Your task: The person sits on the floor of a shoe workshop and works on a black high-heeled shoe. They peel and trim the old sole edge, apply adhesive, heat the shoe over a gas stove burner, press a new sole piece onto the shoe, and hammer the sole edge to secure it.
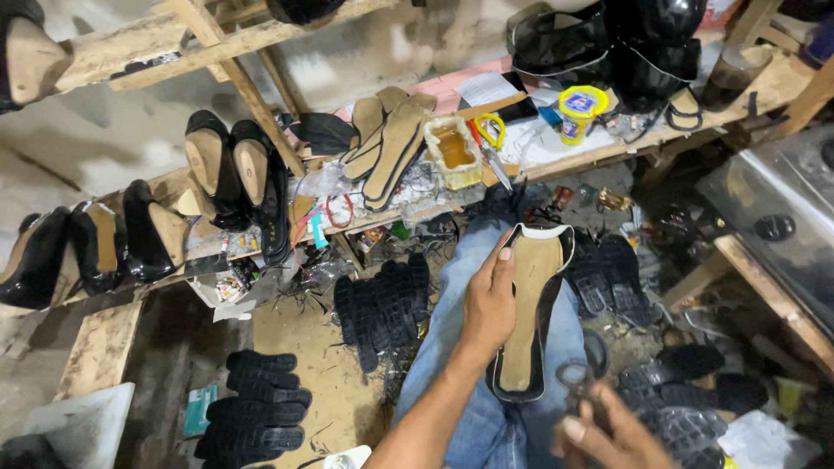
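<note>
I read the room first: a cramped shoe workshop, a rough wooden worktop [608, 143] running across the top of the view, crowded with black heeled shoes [234, 174], a fan of tan insoles [391, 143], a small tray of amber glue [453, 149] and a yellow-lidded tub [580, 108]. Below it the floor [321, 365] is dusty and littered, with stacks of black ribbed outsoles [382, 300] either side of my denim-clad legs [473, 347]. The piece in hand is a shoe sole unit [530, 304], tan insole face up with a black rim and white edge at the toe, lying over my lap. My left hand [489, 304] grips its left edge, fingers wrapped round it and thumb on top. I judge it light, thin and somewhat flexible; holding at mid-length along the rim should keep it from bending (the tan face may be tacky, I cannot tell). My right hand [608, 430], low in frame, has its fingers curled about a small dark ringed tool [573, 378]; blur hides what kind.
</note>
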